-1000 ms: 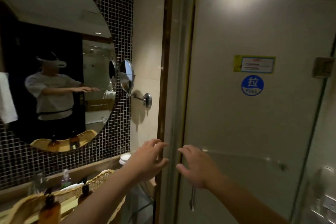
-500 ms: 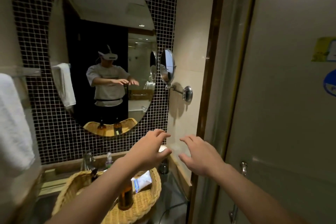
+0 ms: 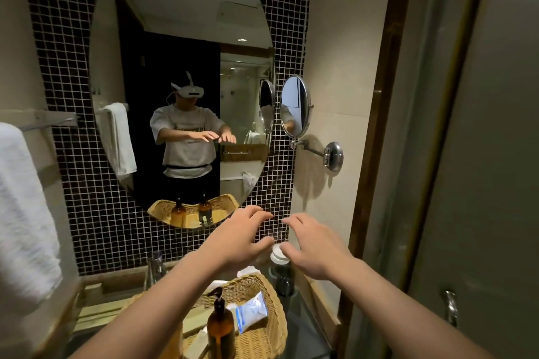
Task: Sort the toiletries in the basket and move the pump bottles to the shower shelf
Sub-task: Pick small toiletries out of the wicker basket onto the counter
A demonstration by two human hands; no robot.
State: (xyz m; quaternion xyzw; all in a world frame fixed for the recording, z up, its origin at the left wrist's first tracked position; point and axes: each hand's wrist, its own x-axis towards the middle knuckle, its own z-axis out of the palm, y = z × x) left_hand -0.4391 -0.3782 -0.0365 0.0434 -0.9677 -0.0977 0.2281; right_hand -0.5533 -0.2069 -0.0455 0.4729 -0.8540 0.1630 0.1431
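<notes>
While both hands hang in the air above the tabletop, I see neither one grasping anything. My left hand (image 3: 233, 237) is released, palm down, fingers loosely bent and spread, hovering over the far rim of the basket (image 3: 271, 329). My right hand (image 3: 315, 245) is likewise released, fingers relaxed and pointing forward, just beside the left one and apart from it. Below the gap between them stands a jar (image 3: 280, 268) with a white lid, near the wall at the basket's far right corner.

The wicker basket sits on the tabletop (image 3: 306, 335), under my left forearm. Inside it an amber pump bottle (image 3: 220, 329) stands upright with its black pump on top. Just right of the bottle a white and blue packet (image 3: 252, 312) leans against the inner wall. Pale flat items lie at the bottle's foot; I cannot tell what they are.

Behind the basket a large oval mirror (image 3: 180, 23) hangs on dark mosaic tile. It reflects a basket holding two amber bottles, and a person with both arms stretched forward. A small round mirror (image 3: 294, 106) on a metal arm juts from the wall to the right. A white towel (image 3: 20, 207) hangs at the left edge. A glass door (image 3: 481, 183) fills the right side, with a metal handle (image 3: 450, 307) low down.
</notes>
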